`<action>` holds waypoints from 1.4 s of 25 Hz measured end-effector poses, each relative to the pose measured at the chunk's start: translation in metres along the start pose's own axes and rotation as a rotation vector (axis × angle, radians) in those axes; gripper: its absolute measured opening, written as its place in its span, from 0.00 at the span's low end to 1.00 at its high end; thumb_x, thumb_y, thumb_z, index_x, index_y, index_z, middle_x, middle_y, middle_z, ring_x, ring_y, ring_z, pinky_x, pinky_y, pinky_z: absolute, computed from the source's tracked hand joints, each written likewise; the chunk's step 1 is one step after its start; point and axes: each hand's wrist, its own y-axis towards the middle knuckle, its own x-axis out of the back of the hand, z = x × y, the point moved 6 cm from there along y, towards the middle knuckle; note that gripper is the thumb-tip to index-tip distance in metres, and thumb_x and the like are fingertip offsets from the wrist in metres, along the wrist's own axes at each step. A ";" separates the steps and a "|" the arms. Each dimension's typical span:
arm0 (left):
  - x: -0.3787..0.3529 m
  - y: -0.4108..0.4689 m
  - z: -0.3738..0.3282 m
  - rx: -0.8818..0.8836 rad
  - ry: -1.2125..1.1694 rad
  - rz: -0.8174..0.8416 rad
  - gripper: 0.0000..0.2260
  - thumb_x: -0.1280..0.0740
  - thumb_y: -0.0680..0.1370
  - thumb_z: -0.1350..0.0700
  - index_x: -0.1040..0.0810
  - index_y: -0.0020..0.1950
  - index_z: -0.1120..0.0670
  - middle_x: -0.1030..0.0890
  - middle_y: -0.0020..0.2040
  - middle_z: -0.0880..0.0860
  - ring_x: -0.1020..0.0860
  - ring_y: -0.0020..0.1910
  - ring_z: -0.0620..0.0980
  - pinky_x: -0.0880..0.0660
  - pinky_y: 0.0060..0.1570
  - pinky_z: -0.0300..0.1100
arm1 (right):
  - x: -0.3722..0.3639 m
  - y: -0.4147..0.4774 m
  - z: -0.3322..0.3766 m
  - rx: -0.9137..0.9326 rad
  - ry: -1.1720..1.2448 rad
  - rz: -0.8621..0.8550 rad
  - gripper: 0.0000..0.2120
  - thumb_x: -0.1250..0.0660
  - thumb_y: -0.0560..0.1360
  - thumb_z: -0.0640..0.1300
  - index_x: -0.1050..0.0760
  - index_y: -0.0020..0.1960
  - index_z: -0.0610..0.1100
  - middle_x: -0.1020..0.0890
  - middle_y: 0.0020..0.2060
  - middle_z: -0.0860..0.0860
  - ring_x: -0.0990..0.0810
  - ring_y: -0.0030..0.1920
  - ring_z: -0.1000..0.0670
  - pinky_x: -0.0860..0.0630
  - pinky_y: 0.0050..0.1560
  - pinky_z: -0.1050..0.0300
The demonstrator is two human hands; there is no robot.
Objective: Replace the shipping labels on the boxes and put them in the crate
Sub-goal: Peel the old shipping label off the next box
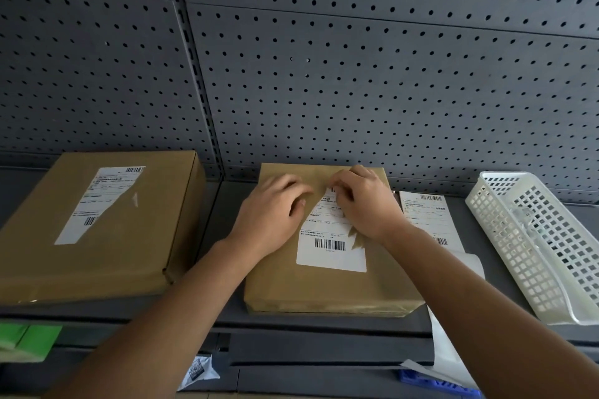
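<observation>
1. Boxes: two brown cardboard ones lie flat on the grey shelf [223, 236], the left box [97, 256] and the middle box [324, 288].
2. On the middle box, the label [330, 256] runs lengthwise away from the person, with its barcode at the near end.
3. The left hand [272, 207] presses flat on the middle box, while the right hand [366, 201] pinches the label's torn far edge.
4. One loose label sheet [424, 214] lies between the middle box and one white perforated crate [534, 253].

Open gray shelf strip [217, 204] between the big box [97, 230] at nine o'clock and the middle box [324, 288]. Blocked at twelve by the pegboard wall [356, 74], at three by loose label sheets [424, 214] and the white basket [547, 256].
</observation>
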 end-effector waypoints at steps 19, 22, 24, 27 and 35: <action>-0.003 -0.003 0.002 0.008 0.041 -0.036 0.12 0.38 0.82 0.51 0.22 0.64 0.42 0.27 0.63 0.42 0.30 0.63 0.43 0.33 0.46 0.40 | -0.007 0.013 -0.005 -0.037 0.070 -0.016 0.10 0.39 0.76 0.40 0.22 0.43 0.50 0.20 0.41 0.59 0.23 0.38 0.56 0.25 0.37 0.54; -0.003 -0.002 0.001 0.000 0.049 -0.036 0.12 0.38 0.82 0.51 0.23 0.64 0.41 0.27 0.62 0.41 0.29 0.63 0.43 0.32 0.46 0.40 | -0.005 0.013 -0.009 -0.096 0.109 -0.010 0.11 0.40 0.77 0.40 0.22 0.44 0.51 0.22 0.34 0.60 0.24 0.31 0.59 0.32 0.33 0.59; -0.003 -0.002 0.002 0.000 0.050 -0.039 0.12 0.38 0.82 0.51 0.22 0.64 0.42 0.27 0.62 0.41 0.29 0.63 0.43 0.32 0.45 0.40 | -0.006 0.013 -0.006 -0.061 0.063 0.002 0.10 0.40 0.77 0.40 0.22 0.45 0.52 0.21 0.37 0.61 0.25 0.33 0.59 0.32 0.34 0.59; -0.003 -0.003 0.001 0.001 0.050 -0.036 0.12 0.38 0.82 0.51 0.23 0.64 0.41 0.27 0.62 0.42 0.29 0.62 0.43 0.31 0.45 0.40 | -0.004 0.013 -0.010 -0.086 0.120 0.004 0.10 0.40 0.76 0.38 0.22 0.42 0.49 0.20 0.40 0.58 0.24 0.36 0.56 0.28 0.37 0.57; -0.003 -0.002 0.002 0.005 0.061 -0.026 0.13 0.39 0.82 0.51 0.22 0.64 0.42 0.26 0.63 0.42 0.28 0.63 0.43 0.32 0.47 0.39 | -0.002 0.026 0.006 0.237 -0.227 0.087 0.07 0.32 0.74 0.39 0.17 0.48 0.46 0.21 0.43 0.52 0.21 0.34 0.47 0.20 0.34 0.50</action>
